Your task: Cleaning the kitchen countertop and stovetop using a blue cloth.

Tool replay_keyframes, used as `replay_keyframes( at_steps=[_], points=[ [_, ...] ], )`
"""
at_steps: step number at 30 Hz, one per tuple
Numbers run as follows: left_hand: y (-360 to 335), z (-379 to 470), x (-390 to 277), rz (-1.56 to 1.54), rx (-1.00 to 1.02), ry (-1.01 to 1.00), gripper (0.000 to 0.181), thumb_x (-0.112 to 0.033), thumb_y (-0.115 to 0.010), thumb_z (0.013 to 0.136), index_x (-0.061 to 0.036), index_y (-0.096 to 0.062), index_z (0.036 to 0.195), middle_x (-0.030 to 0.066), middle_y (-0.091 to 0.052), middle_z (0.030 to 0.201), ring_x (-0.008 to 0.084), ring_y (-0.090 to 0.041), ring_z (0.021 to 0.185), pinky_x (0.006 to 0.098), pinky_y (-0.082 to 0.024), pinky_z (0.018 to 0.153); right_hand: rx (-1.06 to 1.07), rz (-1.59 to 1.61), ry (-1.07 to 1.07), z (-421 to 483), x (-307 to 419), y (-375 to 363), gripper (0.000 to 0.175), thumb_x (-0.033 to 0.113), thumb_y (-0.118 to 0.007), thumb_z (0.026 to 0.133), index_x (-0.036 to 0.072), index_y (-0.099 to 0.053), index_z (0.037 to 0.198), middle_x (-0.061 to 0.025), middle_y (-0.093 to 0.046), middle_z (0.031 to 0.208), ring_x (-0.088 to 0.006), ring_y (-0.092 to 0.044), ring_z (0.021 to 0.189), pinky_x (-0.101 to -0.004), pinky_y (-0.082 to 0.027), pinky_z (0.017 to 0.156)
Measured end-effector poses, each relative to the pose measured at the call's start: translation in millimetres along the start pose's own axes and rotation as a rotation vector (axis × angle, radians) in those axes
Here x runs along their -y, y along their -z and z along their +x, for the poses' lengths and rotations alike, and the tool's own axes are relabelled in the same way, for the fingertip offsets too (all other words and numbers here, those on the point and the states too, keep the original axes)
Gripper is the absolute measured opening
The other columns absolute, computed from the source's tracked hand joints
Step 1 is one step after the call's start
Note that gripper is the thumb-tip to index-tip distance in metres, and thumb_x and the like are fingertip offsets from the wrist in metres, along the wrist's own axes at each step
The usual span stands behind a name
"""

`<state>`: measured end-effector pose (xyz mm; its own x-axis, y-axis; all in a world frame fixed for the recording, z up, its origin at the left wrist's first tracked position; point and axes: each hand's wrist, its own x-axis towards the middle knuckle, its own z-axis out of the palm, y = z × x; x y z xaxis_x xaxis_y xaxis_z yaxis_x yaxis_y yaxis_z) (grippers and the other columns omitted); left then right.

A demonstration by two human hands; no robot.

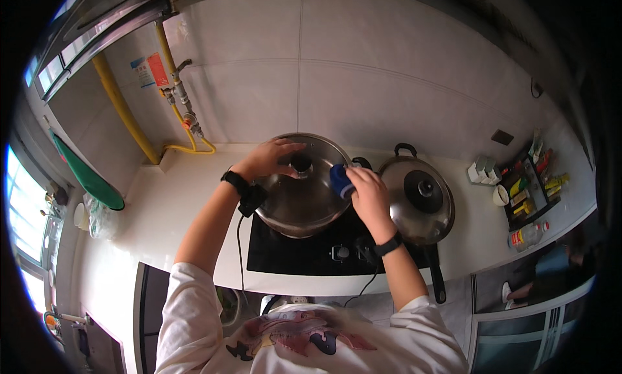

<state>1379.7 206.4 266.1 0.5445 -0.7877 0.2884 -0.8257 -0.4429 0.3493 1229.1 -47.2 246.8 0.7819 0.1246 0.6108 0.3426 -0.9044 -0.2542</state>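
My left hand [272, 158] reaches over the glass lid [306, 194] of a large stainless steel pot [291, 228]. Its thumb and fingers are spread on either side of the black lid knob [301, 163]; whether they grip it I cannot tell. A dark blue cloth [341, 180] is bunched in my right hand [368, 189], at the right part of the lid. The pot stands on the left side of a black gas cooktop [296, 257]. To its right sits a lidded frying pan [396, 213] with its long black handle towards me.
Yellow gas pipes [119, 107] and a valve run along the back left wall. White canisters [484, 171], a rack of condiments [529, 179] and a plastic bottle [525, 237] stand at right. A plastic bag [102, 217] lies at left. Cables hang from both wrist bands.
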Motion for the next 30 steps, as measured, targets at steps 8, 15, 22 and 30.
replay_keyframes(
  at_steps=[8, 15, 22, 30],
  points=[
    [-2.4, 15.6, -15.2, 0.031, 0.118, 0.008, 0.063, -0.026, -0.079, 0.066, -0.0110, -0.057, 0.123, 0.0127, -0.060, 0.117, 0.0330, -0.056, 0.108, 0.0415, -0.045, 0.092, 0.006, -0.053, 0.023, -11.1, 38.0, -24.3, 0.034, 0.001, -0.055, 0.075, 0.001, -0.060, 0.109, -0.0109, -0.063, 0.108, -0.0289, -0.057, 0.102, -0.0397, -0.047, 0.088],
    [1.6, 16.6, -19.5, 0.059, 0.126, -0.028, 0.060, -0.024, -0.079, 0.066, -0.0099, -0.057, 0.121, 0.0120, -0.060, 0.115, 0.0340, -0.055, 0.107, 0.0418, -0.045, 0.092, 0.016, 0.004, 0.232, -29.1, 111.2, -44.4, 0.032, 0.008, -0.053, 0.078, 0.002, -0.061, 0.108, -0.0097, -0.061, 0.109, -0.0239, -0.056, 0.104, -0.0364, -0.045, 0.091],
    [3.6, 16.3, -13.1, 0.050, 0.168, -0.022, 0.062, -0.022, -0.078, 0.067, -0.0079, -0.056, 0.123, 0.0134, -0.058, 0.121, 0.0336, -0.054, 0.112, 0.0413, -0.043, 0.097, -0.035, -0.048, 0.024, -16.6, 27.0, -23.1, 0.032, 0.002, -0.052, 0.078, 0.003, -0.061, 0.108, -0.0095, -0.063, 0.108, -0.0285, -0.059, 0.102, -0.0385, -0.048, 0.087],
    [2.8, 23.2, -22.7, 0.024, 0.176, -0.040, 0.065, -0.022, -0.078, 0.067, -0.0078, -0.055, 0.126, 0.0143, -0.059, 0.121, 0.0334, -0.054, 0.113, 0.0408, -0.043, 0.097, -0.065, -0.069, -0.131, 42.1, -35.5, -50.1, 0.034, -0.003, -0.054, 0.076, 0.006, -0.065, 0.107, -0.0108, -0.066, 0.104, -0.0301, -0.059, 0.102, -0.0396, -0.049, 0.087]
  ],
)
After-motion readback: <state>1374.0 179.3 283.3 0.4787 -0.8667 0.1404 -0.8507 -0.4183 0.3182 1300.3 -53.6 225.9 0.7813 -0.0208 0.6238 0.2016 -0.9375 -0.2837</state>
